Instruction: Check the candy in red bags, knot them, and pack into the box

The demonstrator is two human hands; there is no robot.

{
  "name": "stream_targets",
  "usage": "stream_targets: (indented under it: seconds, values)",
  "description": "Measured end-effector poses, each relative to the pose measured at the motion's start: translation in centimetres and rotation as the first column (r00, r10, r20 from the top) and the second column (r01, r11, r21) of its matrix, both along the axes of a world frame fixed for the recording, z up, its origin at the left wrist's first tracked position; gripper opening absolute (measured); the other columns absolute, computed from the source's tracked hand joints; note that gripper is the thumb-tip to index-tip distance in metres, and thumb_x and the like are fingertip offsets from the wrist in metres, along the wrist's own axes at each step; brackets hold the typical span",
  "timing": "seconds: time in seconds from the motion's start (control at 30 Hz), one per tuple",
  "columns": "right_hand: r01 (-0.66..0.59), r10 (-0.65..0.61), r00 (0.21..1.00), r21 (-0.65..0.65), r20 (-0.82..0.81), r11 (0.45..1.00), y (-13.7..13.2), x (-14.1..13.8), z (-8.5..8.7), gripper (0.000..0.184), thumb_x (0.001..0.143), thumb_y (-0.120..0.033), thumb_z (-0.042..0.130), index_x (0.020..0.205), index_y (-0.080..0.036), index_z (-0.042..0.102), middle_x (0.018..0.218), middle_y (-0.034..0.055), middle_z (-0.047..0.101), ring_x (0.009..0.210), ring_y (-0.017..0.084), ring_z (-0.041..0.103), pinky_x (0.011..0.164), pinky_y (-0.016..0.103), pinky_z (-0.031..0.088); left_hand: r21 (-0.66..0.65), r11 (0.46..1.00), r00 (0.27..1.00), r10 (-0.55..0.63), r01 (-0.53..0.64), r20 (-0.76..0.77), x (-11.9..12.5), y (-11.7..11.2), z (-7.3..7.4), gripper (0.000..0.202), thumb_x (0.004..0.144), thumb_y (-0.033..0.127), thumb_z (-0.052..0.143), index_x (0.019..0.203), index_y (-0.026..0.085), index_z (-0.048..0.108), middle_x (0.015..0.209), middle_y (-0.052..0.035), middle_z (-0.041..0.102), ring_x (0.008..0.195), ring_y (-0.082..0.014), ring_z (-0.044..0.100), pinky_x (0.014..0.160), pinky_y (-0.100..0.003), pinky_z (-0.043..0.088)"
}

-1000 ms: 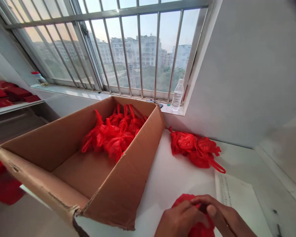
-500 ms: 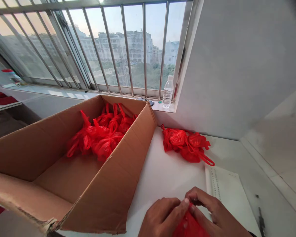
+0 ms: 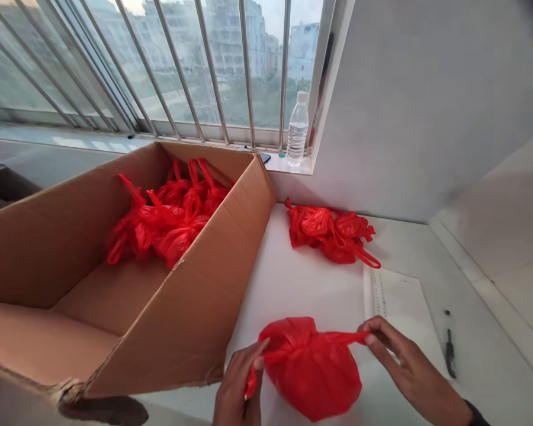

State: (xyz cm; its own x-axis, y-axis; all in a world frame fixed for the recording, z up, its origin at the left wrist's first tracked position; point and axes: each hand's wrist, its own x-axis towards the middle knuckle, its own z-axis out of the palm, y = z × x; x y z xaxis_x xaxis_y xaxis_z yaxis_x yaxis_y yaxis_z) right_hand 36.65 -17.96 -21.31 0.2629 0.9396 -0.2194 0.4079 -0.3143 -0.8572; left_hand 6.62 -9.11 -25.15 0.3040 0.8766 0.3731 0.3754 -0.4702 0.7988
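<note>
A full red plastic bag (image 3: 313, 373) is stretched between my two hands at the front of the white table. My left hand (image 3: 240, 381) is closed on the bag's left handle, whose end sticks out between the fingers. On the other side, my right hand (image 3: 393, 355) pinches the tip of the right handle and pulls it out taut. The bag's top is gathered together in the middle; what it contains is hidden. To the left stands an open cardboard box (image 3: 173, 319) with several knotted red bags (image 3: 177, 219) heaped at its far end.
More red bags (image 3: 331, 234) lie by the wall. A spiral notebook (image 3: 402, 302) and a black pen (image 3: 450, 355) rest at the right. On the windowsill are a water bottle (image 3: 297, 130) and a phone (image 3: 265, 157). The white table (image 3: 278, 284) continues beneath everything.
My hands have moved apart, each drawing out one handle of the red bag, which now shows whole. The view has tipped downward.
</note>
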Motion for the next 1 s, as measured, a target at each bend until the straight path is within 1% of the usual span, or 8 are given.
stream_targets:
  seconds: [0.1,0.2,0.37,0.43,0.53,0.67,0.83,1.0]
  values:
    - [0.097,-0.076,0.97,0.08,-0.231,0.992,0.3,-1.1,0.1,0.028,0.101,-0.053,0.048,0.097,-0.026,0.054,0.113,0.0039,0.066,0.104,0.019,0.063,0.095,0.033,0.048,-0.042,0.999,1.0,-0.026,0.027,0.01,1.6,-0.1,1.2,0.031,0.102,0.035,0.055,0.129,0.031,0.071,0.126,-0.0071,0.073,0.116,-0.0238,0.067,0.099,-0.036,0.055]
    - [0.229,-0.167,0.905,0.118,-0.391,0.966,0.9,-2.5,0.6,0.027,0.1,-0.052,0.053,0.093,-0.026,0.051,0.124,0.0063,0.067,0.113,0.021,0.063,0.098,0.036,0.049,-0.117,0.991,0.998,-0.063,0.062,-0.01,3.0,0.0,2.4,0.032,0.103,0.033,0.054,0.131,0.03,0.07,0.128,-0.0072,0.071,0.12,-0.0233,0.065,0.101,-0.037,0.055]
    - [0.381,-0.235,0.74,0.104,-0.631,0.919,1.5,-3.5,0.5,0.023,0.1,-0.051,0.054,0.105,-0.03,0.046,0.107,0.0019,0.074,0.117,0.022,0.065,0.109,0.042,0.045,-0.13,0.991,0.996,-0.054,0.045,-0.068,2.8,0.0,2.3,0.034,0.107,0.025,0.042,0.129,0.025,0.068,0.127,-0.0085,0.07,0.119,-0.0216,0.065,0.099,-0.038,0.057]
    - [0.39,-0.242,0.727,0.098,-0.642,0.915,1.5,-3.5,-0.2,0.023,0.101,-0.051,0.052,0.108,-0.031,0.043,0.099,0.0008,0.075,0.112,0.023,0.068,0.106,0.043,0.049,-0.084,0.996,0.995,-0.007,-0.001,-0.101,2.4,-0.1,1.5,0.035,0.107,0.021,0.04,0.133,0.025,0.064,0.129,-0.0088,0.068,0.122,-0.0215,0.063,0.101,-0.04,0.055]
    - [0.312,-0.213,0.859,0.146,-0.465,0.939,1.3,-3.6,-2.0,0.026,0.103,-0.052,0.047,0.118,-0.03,0.048,0.112,0.0056,0.075,0.118,0.025,0.067,0.107,0.044,0.05,0.015,1.0,0.986,0.007,-0.005,-0.169,2.8,-0.4,0.1,0.041,0.107,0.02,0.04,0.145,0.028,0.053,0.144,-0.0081,0.059,0.135,-0.0221,0.053,0.109,-0.044,0.049]
    - [-0.004,0.015,0.999,0.231,-0.045,0.973,1.0,-5.0,-5.1,0.035,0.106,-0.043,0.04,0.136,-0.034,0.055,0.143,0.0035,0.063,0.136,0.024,0.056,0.117,0.047,0.045,0.129,0.979,0.945,-0.111,0.157,-0.308,5.2,-1.4,-2.2,0.052,0.106,0.024,0.041,0.158,0.028,0.038,0.164,-0.0039,0.04,0.152,-0.0228,0.033,0.121,-0.043,0.036]
    - [-0.238,0.077,0.903,0.342,0.423,0.909,0.9,-6.4,-8.4,0.053,0.104,-0.026,0.044,0.156,-0.037,0.038,0.156,-0.0017,0.051,0.144,0.026,0.048,0.116,0.056,0.046,0.188,0.95,0.881,-0.142,0.25,-0.451,6.9,-2.0,-4.9,0.059,0.102,0.016,0.045,0.16,0.019,0.033,0.166,-0.0049,0.037,0.156,-0.0216,0.026,0.128,-0.039,0.015]
    - [-0.292,0.038,0.817,0.356,0.576,0.888,1.3,-6.4,-9.2,0.059,0.103,-0.021,0.044,0.16,-0.032,0.03,0.156,0.0006,0.05,0.142,0.027,0.05,0.111,0.059,0.051,0.18,0.946,0.846,-0.142,0.268,-0.514,6.7,-1.8,-5.3,0.063,0.1,0.014,0.046,0.161,0.017,0.029,0.167,-0.0045,0.034,0.157,-0.021,0.023,0.129,-0.038,0.007]
